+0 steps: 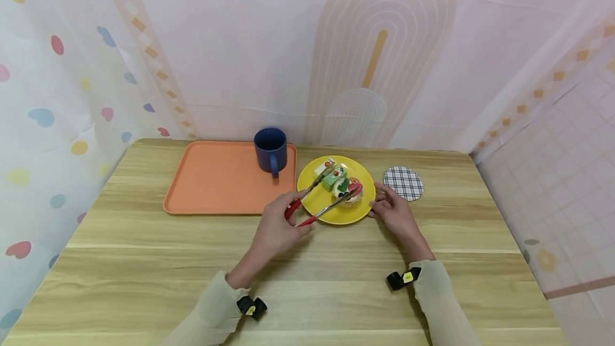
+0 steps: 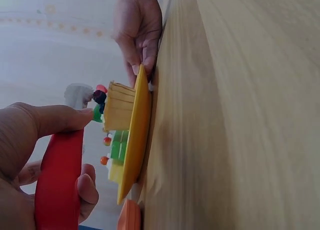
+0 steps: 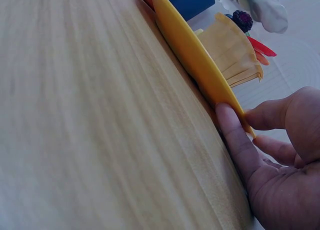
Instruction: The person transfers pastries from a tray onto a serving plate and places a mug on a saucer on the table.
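Note:
My left hand (image 1: 278, 226) grips red-handled metal tongs (image 1: 328, 208), their arms spread apart over a yellow plate (image 1: 316, 205). In the left wrist view the red handle (image 2: 60, 180) lies between thumb and fingers. On the plate are a cupcake (image 1: 353, 196) topped with fruit, a green cake slice (image 1: 331, 179) and a white cake slice (image 1: 321, 168). The tong tips hang about the cakes; whether they touch any is unclear. My right hand (image 1: 396, 217) pinches the plate's right rim; in the right wrist view one finger (image 3: 235, 127) reaches beneath it.
Left of the plate lies an orange tray (image 1: 216, 180), with a dark blue mug (image 1: 270, 149) standing at its right end. A round checked coaster (image 1: 403, 182) is right of the plate. The wooden table (image 1: 331, 282) meets a patterned cloth backdrop behind.

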`<state>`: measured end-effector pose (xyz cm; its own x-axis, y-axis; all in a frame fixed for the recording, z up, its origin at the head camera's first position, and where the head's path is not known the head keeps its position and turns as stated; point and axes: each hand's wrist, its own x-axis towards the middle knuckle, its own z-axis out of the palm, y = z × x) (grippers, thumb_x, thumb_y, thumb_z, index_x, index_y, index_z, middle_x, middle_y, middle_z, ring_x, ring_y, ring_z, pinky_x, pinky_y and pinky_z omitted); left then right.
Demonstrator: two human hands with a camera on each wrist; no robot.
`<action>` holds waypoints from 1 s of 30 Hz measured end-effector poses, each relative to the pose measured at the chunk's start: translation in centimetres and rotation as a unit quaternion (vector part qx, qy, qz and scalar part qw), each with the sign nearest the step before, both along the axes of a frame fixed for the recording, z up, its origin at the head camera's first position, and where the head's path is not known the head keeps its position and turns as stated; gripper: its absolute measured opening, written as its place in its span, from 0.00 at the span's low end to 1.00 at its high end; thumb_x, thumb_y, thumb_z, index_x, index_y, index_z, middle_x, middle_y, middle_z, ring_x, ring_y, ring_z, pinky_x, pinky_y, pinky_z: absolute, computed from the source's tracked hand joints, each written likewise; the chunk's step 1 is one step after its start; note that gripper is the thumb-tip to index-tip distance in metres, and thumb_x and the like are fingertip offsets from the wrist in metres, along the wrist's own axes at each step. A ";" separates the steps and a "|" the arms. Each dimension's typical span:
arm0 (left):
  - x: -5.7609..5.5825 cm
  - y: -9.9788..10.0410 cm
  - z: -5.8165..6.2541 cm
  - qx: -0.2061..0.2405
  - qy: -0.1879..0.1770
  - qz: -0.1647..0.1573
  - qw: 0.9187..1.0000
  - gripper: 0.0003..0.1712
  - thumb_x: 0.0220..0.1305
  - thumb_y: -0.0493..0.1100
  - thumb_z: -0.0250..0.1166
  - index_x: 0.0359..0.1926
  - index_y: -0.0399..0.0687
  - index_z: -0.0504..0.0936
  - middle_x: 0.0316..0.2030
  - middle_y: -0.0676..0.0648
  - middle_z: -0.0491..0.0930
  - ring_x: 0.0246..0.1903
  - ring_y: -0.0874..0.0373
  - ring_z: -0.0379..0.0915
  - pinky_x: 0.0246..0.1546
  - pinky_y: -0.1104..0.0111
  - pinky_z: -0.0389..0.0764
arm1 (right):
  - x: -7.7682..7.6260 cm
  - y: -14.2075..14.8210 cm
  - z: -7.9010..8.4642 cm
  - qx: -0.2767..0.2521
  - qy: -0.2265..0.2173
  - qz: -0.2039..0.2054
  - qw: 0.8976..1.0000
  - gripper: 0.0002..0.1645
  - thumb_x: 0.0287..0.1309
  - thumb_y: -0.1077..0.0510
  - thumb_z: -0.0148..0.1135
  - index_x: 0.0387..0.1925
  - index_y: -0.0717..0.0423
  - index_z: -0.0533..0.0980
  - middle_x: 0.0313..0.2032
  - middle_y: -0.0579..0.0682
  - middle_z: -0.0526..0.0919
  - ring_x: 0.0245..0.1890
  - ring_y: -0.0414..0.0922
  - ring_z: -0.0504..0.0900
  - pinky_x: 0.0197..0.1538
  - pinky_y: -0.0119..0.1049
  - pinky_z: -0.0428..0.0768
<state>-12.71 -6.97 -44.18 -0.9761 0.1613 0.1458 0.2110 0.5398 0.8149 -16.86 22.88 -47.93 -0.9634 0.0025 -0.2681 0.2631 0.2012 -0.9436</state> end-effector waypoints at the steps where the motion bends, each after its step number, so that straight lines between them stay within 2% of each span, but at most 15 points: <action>1: 0.0 -0.1 0.1 0.001 0.002 0.000 1.000 0.41 0.47 0.41 0.84 0.64 0.52 0.80 0.35 0.41 0.78 0.26 0.57 0.69 0.27 0.71 0.70 | 0.0 0.0 0.0 0.000 0.000 0.000 1.000 0.36 0.72 0.64 0.58 0.77 0.49 0.62 0.58 0.62 0.74 0.46 0.40 0.83 0.48 0.31 0.86; 9: 0.1 -1.0 0.4 0.025 0.024 0.001 0.999 0.40 0.48 0.39 0.83 0.64 0.48 0.80 0.38 0.40 0.81 0.25 0.57 0.71 0.27 0.72 0.73 | -0.1 0.0 0.0 -0.001 0.004 -0.002 1.000 0.35 0.72 0.64 0.58 0.77 0.49 0.63 0.57 0.62 0.74 0.46 0.40 0.83 0.48 0.32 0.86; 16: 0.4 -2.0 0.6 0.031 0.038 0.010 0.999 0.41 0.47 0.38 0.84 0.64 0.49 0.80 0.43 0.41 0.82 0.26 0.56 0.73 0.27 0.72 0.76 | 0.0 -0.2 0.0 0.002 0.005 -0.002 1.000 0.35 0.72 0.65 0.57 0.77 0.50 0.62 0.56 0.61 0.73 0.46 0.41 0.82 0.48 0.31 0.86; 26: 0.3 -3.8 1.1 0.018 0.073 0.028 0.997 0.38 0.45 0.39 0.85 0.59 0.49 0.81 0.37 0.42 0.81 0.25 0.58 0.73 0.28 0.72 0.76 | 0.0 -0.1 -0.1 0.009 0.001 -0.008 1.000 0.35 0.72 0.65 0.57 0.76 0.48 0.63 0.56 0.60 0.73 0.46 0.42 0.82 0.48 0.31 0.86; 30: 0.3 -4.3 1.3 0.019 0.086 0.035 0.995 0.41 0.44 0.38 0.85 0.62 0.48 0.80 0.39 0.45 0.81 0.25 0.58 0.73 0.26 0.72 0.76 | 0.0 -0.1 -0.1 0.010 0.003 -0.008 1.000 0.35 0.72 0.64 0.57 0.76 0.48 0.63 0.55 0.60 0.73 0.45 0.41 0.82 0.48 0.31 0.86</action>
<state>-12.45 -11.31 -42.84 -0.9446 0.0843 0.3171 0.3122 0.5283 0.7896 -16.86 22.76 -48.05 -0.9646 0.0230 -0.2625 0.2612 0.2163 -0.9407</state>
